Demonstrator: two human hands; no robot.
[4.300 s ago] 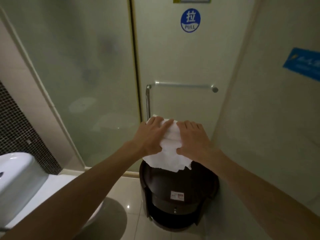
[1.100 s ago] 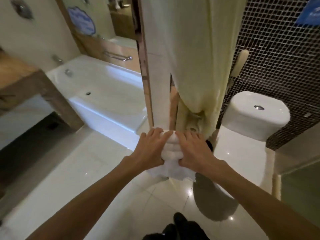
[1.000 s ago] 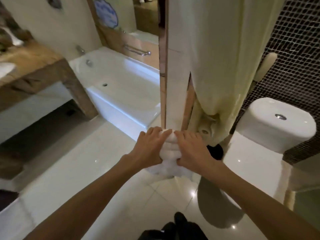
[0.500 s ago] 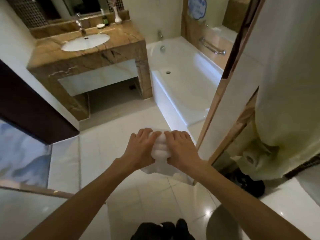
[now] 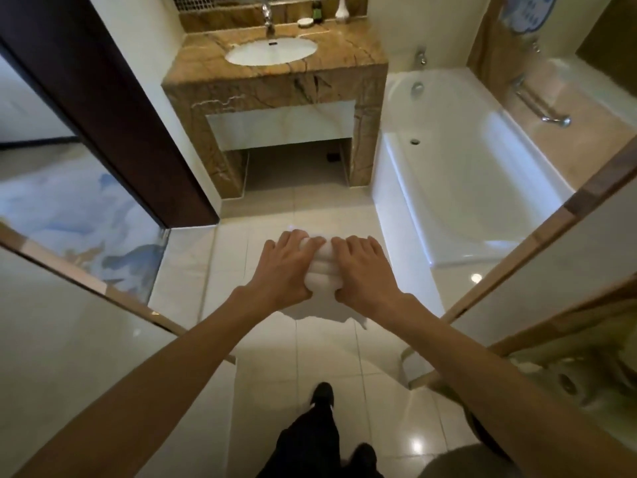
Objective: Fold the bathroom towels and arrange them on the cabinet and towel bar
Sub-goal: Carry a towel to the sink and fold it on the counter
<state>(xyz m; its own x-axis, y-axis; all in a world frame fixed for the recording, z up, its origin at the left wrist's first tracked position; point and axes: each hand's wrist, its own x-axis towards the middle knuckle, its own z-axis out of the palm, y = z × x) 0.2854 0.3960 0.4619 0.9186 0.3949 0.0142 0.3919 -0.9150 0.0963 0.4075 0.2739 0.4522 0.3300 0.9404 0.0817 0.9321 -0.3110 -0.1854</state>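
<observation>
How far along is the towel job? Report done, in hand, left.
Done: the white towel looks folded into a thick bundle. In hand: left hand and right hand grip it from either side, above the floor tiles. Left: placing it; it rests on no surface yet.

towel (image 5: 322, 270) sides hidden, faucet (image 5: 267, 15) top cropped, bottle (image 5: 317, 11) label unreadable
</observation>
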